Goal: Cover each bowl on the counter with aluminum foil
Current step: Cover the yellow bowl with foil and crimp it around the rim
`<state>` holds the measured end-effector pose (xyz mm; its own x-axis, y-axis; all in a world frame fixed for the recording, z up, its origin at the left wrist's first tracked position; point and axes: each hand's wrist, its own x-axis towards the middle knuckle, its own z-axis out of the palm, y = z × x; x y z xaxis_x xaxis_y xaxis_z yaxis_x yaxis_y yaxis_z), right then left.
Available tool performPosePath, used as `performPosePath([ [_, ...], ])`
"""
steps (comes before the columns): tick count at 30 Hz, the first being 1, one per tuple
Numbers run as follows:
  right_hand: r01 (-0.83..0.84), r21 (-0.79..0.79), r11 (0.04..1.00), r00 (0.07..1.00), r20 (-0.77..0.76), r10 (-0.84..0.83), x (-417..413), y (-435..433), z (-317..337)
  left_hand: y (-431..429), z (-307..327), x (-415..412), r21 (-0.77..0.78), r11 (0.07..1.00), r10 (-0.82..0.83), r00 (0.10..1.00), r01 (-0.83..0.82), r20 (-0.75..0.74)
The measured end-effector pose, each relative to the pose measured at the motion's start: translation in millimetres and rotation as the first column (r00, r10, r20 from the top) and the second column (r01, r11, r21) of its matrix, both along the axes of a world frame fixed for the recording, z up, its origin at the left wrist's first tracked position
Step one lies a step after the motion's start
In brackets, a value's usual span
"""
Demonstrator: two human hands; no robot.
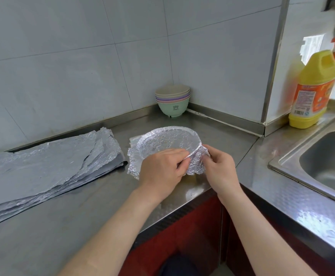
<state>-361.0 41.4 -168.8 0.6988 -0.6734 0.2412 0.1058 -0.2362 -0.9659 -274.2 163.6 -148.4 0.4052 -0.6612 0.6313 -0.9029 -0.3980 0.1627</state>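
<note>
Left hand [160, 172], right hand [221, 173], fingers [172, 154] pinching foil [168, 143], steel counter [63, 226], tiled walls [63, 56]

Both bare forearms stretched forward from below and converged, the hands almost touching. The left hand [161, 172] lay palm down, fingertips curled into a fold of crumpled foil [195, 166]. The right hand [221, 170] faced it, thumb and fingers pinching the same fold.
</note>
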Motion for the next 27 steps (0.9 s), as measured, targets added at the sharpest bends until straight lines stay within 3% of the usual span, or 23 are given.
performPosePath([
  [8,0.113,0.105,0.988,0.993,0.011,-0.115,10,-27,6,-42,7,-15,0.046,0.988,0.145,0.988,-0.147,0.049],
  [17,0.021,0.328,0.945,0.987,0.142,-0.072,21,-8,11,-63,2,-19,0.072,0.962,0.259,0.963,-0.264,0.069],
  [22,0.001,0.370,0.929,0.992,0.115,-0.047,24,-6,10,-63,1,-17,0.087,0.965,0.240,0.967,-0.247,0.082],
  [27,0.066,0.299,0.952,0.997,0.026,-0.077,19,-11,14,-55,12,-15,0.066,0.993,0.095,0.995,-0.094,-0.009],
])
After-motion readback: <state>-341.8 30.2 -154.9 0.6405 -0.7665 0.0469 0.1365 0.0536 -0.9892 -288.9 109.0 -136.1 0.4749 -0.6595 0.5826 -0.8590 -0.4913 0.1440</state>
